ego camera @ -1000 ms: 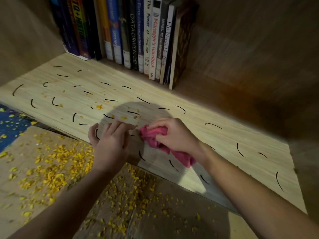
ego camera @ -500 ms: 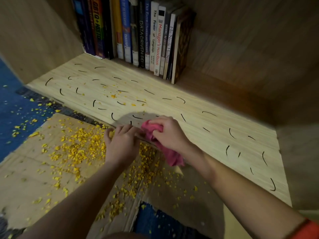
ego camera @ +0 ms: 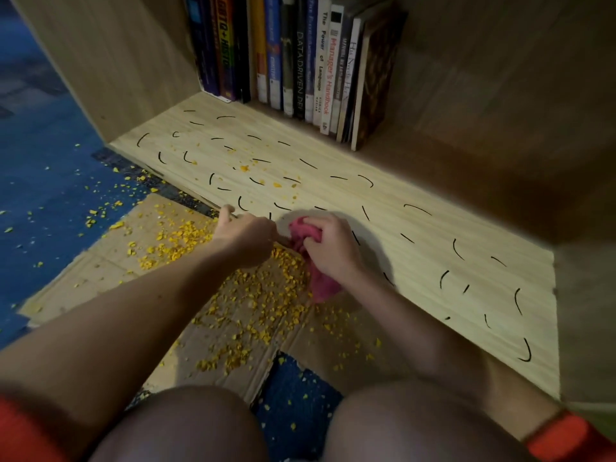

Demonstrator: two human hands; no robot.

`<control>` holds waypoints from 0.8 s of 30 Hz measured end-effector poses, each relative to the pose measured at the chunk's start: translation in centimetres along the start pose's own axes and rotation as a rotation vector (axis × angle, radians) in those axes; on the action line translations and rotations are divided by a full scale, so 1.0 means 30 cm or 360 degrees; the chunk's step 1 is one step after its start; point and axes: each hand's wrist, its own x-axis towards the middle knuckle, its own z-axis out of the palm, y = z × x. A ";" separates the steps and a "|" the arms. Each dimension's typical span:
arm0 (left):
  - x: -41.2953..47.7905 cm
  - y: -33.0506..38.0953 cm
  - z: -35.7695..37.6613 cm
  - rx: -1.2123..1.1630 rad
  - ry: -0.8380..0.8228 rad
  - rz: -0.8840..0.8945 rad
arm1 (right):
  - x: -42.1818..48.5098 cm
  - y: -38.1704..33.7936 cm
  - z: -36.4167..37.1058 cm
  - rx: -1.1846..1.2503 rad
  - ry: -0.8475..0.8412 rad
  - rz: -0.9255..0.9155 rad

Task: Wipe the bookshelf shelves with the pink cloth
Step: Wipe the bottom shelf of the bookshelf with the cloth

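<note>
Pink cloth at the front edge of the shelf, bunched in the right hand.

The pink cloth point(ego camera: 305, 230) sits on the front lip of the shelf point(ego camera: 433, 261). The grip of the right hand point(ego camera: 330, 248) is clenched around it, and its tail hangs over the edge. The left hand point(ego camera: 246, 233) lies just beside it at 9 o'clock, fingers curled. I cannot tell if its grip holds anything. A few yellow crumbs point(ego camera: 245, 168) lie on the shelf at 11 o'clock from the cloth, among the black marks point(ego camera: 365, 180), with the books point(ego camera: 300, 61) at 12 o'clock. To do it well, I think the cloth should reach past those crumbs, press flat, and pull them in one stroke toward 7 o'clock, onto the cardboard point(ego camera: 100, 285). The black marks probably need harder rubbing.
</note>
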 end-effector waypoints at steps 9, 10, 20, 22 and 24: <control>0.038 -0.147 0.034 -0.0194 0.0118 -0.0235 | -0.034 -0.029 0.021 -0.0146 -0.0256 -0.0155; 0.046 -0.162 0.043 -0.0220 0.0169 -0.0212 | -0.014 -0.026 0.020 -0.0177 -0.0192 -0.0129; 0.070 -0.205 0.100 -0.0373 0.0236 0.0104 | -0.038 -0.102 0.144 -0.0022 -0.0050 -0.0148; 0.062 -0.225 0.109 -0.0314 0.0246 0.0180 | -0.023 -0.088 0.139 0.0120 0.0137 0.0005; 0.049 -0.244 0.113 -0.0238 0.0242 0.0253 | -0.016 -0.072 0.134 0.0101 0.0177 0.0119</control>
